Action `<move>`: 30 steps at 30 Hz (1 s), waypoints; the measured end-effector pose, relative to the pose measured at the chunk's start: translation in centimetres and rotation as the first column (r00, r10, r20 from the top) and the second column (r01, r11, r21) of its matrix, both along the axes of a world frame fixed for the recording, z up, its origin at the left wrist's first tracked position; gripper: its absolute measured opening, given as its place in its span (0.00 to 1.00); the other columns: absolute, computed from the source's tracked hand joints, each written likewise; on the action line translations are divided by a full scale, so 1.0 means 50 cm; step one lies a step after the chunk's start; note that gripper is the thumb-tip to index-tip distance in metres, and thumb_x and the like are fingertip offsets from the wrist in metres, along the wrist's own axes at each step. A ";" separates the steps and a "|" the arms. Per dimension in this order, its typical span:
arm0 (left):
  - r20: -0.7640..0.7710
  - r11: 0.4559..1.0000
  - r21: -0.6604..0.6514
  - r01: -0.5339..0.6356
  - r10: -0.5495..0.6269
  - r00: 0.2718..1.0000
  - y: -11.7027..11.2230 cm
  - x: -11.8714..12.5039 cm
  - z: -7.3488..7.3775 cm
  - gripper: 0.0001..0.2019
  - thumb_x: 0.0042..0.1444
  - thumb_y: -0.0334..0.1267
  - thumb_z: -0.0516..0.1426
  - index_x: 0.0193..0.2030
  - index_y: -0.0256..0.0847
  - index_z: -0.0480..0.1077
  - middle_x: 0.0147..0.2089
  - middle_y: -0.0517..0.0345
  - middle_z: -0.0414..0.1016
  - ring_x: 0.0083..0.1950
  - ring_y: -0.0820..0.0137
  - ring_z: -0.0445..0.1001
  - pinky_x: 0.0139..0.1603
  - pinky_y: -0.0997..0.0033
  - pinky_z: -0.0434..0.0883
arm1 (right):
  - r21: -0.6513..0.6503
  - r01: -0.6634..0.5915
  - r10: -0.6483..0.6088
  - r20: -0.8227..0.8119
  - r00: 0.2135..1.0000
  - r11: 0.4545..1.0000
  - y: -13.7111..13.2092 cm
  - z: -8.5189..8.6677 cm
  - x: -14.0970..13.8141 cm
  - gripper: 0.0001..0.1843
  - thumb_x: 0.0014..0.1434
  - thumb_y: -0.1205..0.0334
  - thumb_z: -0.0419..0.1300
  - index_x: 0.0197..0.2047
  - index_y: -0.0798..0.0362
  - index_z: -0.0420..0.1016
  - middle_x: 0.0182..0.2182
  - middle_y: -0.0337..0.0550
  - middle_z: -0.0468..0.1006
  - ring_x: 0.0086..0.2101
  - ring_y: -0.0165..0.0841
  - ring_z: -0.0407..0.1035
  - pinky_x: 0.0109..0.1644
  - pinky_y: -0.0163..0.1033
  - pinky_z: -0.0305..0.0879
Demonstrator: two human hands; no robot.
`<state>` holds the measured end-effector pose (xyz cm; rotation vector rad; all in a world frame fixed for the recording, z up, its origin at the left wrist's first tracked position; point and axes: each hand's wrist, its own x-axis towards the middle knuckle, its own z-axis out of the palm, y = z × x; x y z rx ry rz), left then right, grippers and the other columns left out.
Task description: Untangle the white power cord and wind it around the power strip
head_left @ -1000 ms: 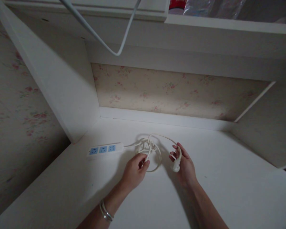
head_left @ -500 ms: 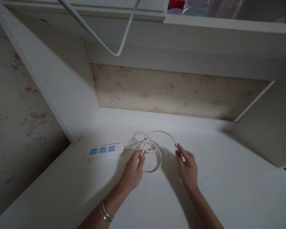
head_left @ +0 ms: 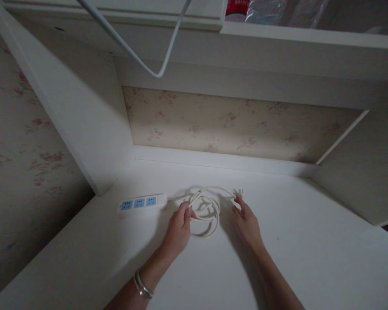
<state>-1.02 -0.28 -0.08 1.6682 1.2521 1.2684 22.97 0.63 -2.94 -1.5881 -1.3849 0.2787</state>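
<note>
A white power strip (head_left: pixel 142 203) with blue sockets lies flat on the white surface, left of my hands. Its pale cord (head_left: pixel 217 220) runs rightward into loose, overlapping loops. My left hand (head_left: pixel 178 224) is closed around part of the loops on their left side, thumb pressed against the strands. At the far end of the cord is a plug (head_left: pixel 238 193) with its metal prongs pointing up and away. My right hand (head_left: pixel 246 221) pinches at this plug with its fingertips; the exact grip is partly hidden. Between both hands the cord arches above the loops.
Side panels (head_left: pixel 93 107) and a low back ledge (head_left: pixel 220 162) bound the white desktop (head_left: pixel 213 275). An overhead shelf (head_left: pixel 304 36) holds a red-labelled item and clear plastic. A bent white rod or cable (head_left: pixel 158 74) hangs at upper left.
My right hand has shifted slightly left, and the plug's prongs now show past its fingertips. My left hand has moved a little left, gathering the strands; the loops have changed shape.
</note>
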 end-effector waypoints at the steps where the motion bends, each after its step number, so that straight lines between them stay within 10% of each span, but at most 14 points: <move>1: -0.001 1.000 0.001 -0.001 0.001 1.000 0.000 0.000 0.000 0.15 0.66 0.45 0.44 0.37 0.42 0.66 0.31 0.59 0.72 0.36 0.68 0.71 0.41 0.70 0.63 | -0.010 -0.054 0.054 0.004 0.999 0.998 0.004 -0.010 0.001 0.30 0.61 0.50 0.52 0.62 0.55 0.63 0.53 0.54 0.72 0.51 0.44 0.66 0.54 0.52 0.61; 8: 0.056 0.997 -0.068 0.031 -0.027 0.998 -0.001 0.005 -0.004 0.15 0.65 0.48 0.44 0.43 0.42 0.66 0.27 0.63 0.67 0.30 0.71 0.67 0.34 0.73 0.61 | 0.046 -0.110 0.102 0.159 0.982 0.993 0.021 -0.045 0.004 0.29 0.59 0.57 0.52 0.63 0.56 0.62 0.48 0.55 0.71 0.48 0.44 0.65 0.53 0.55 0.62; 14: 0.091 0.997 -0.063 0.041 -0.035 0.995 0.002 0.008 0.000 0.15 0.65 0.48 0.44 0.41 0.42 0.65 0.28 0.63 0.67 0.31 0.71 0.66 0.35 0.73 0.61 | 0.089 0.025 -0.028 0.023 0.999 0.996 -0.013 0.020 -0.035 0.21 0.61 0.53 0.52 0.52 0.54 0.71 0.39 0.48 0.74 0.37 0.39 0.68 0.44 0.47 0.67; 22: 0.090 0.989 -0.078 0.126 -0.119 0.989 0.003 0.009 0.002 0.16 0.65 0.49 0.45 0.45 0.40 0.66 0.28 0.62 0.67 0.33 0.70 0.68 0.38 0.72 0.63 | -0.035 -0.457 0.429 -0.285 0.857 0.889 -0.079 0.072 -0.173 0.19 0.63 0.49 0.52 0.50 0.50 0.73 0.47 0.47 0.76 0.47 0.39 0.69 0.53 0.44 0.64; 30: 0.094 0.982 -0.089 0.169 -0.161 0.982 0.008 0.007 -0.007 0.19 0.64 0.50 0.45 0.49 0.38 0.67 0.28 0.62 0.67 0.33 0.69 0.68 0.38 0.71 0.64 | -0.020 -0.607 0.468 -0.617 0.633 0.795 -0.060 0.069 -0.177 0.19 0.62 0.47 0.55 0.51 0.47 0.71 0.53 0.45 0.72 0.54 0.39 0.63 0.62 0.49 0.51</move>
